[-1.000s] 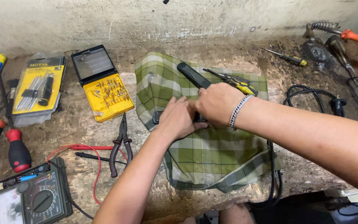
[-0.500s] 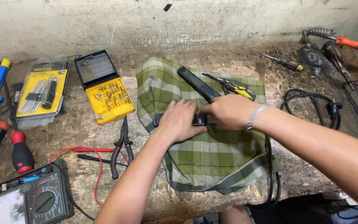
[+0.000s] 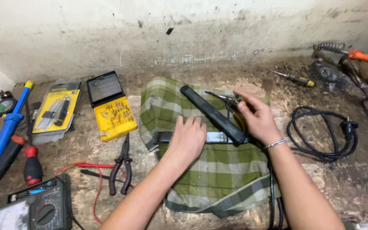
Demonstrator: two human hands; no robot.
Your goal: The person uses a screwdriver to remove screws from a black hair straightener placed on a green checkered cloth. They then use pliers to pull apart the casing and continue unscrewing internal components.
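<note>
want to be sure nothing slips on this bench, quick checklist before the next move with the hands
1. Left hand flat on the flat dark device: ok.
2. Right hand gripping the small pliers: ok.
3. Device lying on the green checked cloth: ok.
4. Long black piece clear of the device: not ok, it lies across it.
5. Black cable clear of the cloth: ok.
6. Device's fastenings: cannot tell.

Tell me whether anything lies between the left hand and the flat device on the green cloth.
Nothing visible does. The left hand rests directly on the flat device; the black bar lies across only its right end.
</note>
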